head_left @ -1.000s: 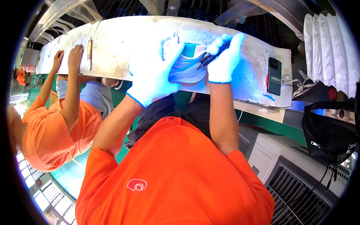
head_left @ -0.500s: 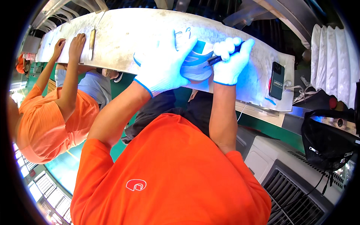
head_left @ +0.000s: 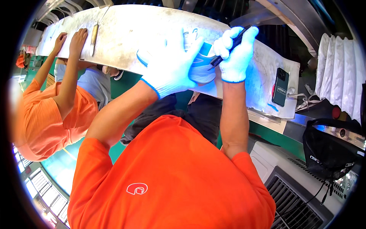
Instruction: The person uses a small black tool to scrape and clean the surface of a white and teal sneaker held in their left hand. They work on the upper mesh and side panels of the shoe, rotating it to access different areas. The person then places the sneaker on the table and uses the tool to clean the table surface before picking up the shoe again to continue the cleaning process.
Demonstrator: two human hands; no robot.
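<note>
A pale blue and white sneaker [head_left: 202, 71] is at the near edge of the worktable, lit by blue light. My left hand [head_left: 173, 63], in a white glove with a blue cuff, grips it, thumb apart from the fingers, and hides much of it. Gloved in the same way, my right hand [head_left: 235, 55] is closed round a slim black pen-like tool [head_left: 216, 61]. The tool slants down to the left, its tip by the shoe's side. Whether the tip touches the shoe I cannot tell.
On the long stained worktable [head_left: 133, 30] a dark phone [head_left: 281, 87] lies at the right. A wooden-handled flat tool [head_left: 93, 40] is farther left, beside a co-worker's bare hands [head_left: 78, 40]. A black bag [head_left: 329, 147] and a grey-white machine [head_left: 297, 183] stand at the lower right.
My right hand with the black tool has risen slightly, and the tool stands steeper. My left hand stays on the sneaker. The whole view has shifted a little.
</note>
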